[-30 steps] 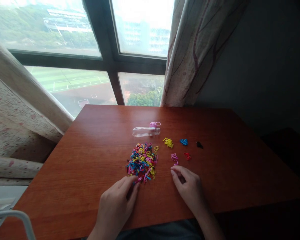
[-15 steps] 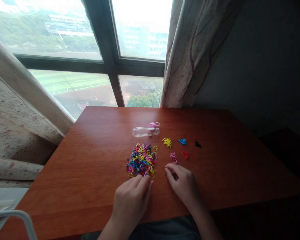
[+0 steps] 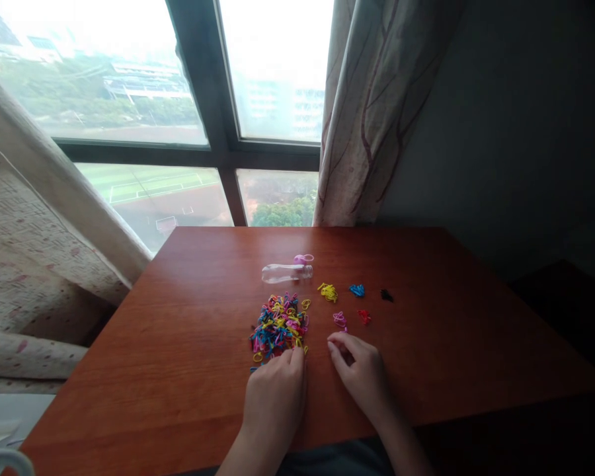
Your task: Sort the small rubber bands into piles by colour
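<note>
A mixed pile of small coloured elastic loops (image 3: pixel 277 324), like hair ties, lies on the brown table. At its near right edge my left hand (image 3: pixel 276 390) is closed, fingertips down among the loops; what they pinch, if anything, is hidden. To the right, my right hand (image 3: pixel 359 363) rests on the table with thumb and index finger drawn together; I cannot make out anything between them. Just beyond its fingertips is a small bunch of pink loops (image 3: pixel 340 319). Nearby lie separate bunches of red loops (image 3: pixel 363 317), yellow loops (image 3: pixel 328 292), blue loops (image 3: pixel 357 290) and black loops (image 3: pixel 387 295).
Behind the pile a clear bottle (image 3: pixel 285 273) lies on its side, with a pink cap with a loop (image 3: pixel 303 258) behind its neck. The table (image 3: pixel 178 370) reaches to a window with curtains (image 3: pixel 361 132). A white tubular object (image 3: pixel 10 457) shows at lower left.
My left hand has shifted right and forward along the pile's near edge. The right hand stays almost in place beside the pink loops. The whole view has tilted slightly upward.
</note>
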Demonstrator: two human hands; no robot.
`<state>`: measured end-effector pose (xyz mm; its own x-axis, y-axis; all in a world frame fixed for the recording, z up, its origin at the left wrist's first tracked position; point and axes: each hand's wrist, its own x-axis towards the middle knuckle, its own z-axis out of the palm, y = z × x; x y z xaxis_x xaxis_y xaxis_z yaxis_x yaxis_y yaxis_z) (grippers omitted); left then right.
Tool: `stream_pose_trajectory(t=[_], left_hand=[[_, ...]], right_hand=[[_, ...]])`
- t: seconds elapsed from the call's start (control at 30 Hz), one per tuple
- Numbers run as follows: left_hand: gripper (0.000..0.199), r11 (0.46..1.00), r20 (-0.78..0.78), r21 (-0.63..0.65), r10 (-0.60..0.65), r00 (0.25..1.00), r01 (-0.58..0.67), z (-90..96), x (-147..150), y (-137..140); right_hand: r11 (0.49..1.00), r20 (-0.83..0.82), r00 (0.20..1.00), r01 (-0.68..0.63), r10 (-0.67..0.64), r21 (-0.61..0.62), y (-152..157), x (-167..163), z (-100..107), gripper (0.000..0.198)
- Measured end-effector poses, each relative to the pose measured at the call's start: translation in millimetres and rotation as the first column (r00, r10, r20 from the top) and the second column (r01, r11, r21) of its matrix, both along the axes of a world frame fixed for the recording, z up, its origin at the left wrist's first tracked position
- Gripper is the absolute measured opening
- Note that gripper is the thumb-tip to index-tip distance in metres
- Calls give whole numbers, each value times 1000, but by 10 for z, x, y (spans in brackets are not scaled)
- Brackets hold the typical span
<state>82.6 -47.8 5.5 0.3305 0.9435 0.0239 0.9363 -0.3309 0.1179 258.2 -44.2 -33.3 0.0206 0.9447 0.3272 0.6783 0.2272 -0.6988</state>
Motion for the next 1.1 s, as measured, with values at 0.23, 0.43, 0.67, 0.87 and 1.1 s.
stream_pose_trajectory(t=[0.23, 0.43, 0.67, 0.87, 1.1], left_hand=[[19, 997, 79, 68, -39, 996, 33, -82, -27, -3], [15, 995, 202, 82, -67, 977, 52, 53, -77, 156], [20, 994, 131, 5, -108, 985, 108, 381, 219, 851], [19, 988, 103, -43, -140, 985, 145, 312, 548, 1309], [21, 992, 145, -31, -119, 982, 124, 330, 447, 1230]], right_hand=[[1000, -41, 999, 5, -5, 1, -9, -7, 10, 18], [1000, -41, 999, 7, -7, -7, -7, -10, 11, 17], [1000, -5, 1000, 9, -9, 10, 9, -10, -6, 17], [1000, -9, 1000, 3, -3, 18, 8, -3, -24, 19], [1000, 9, 1000, 1, -1, 7, 8, -1, -13, 20]])
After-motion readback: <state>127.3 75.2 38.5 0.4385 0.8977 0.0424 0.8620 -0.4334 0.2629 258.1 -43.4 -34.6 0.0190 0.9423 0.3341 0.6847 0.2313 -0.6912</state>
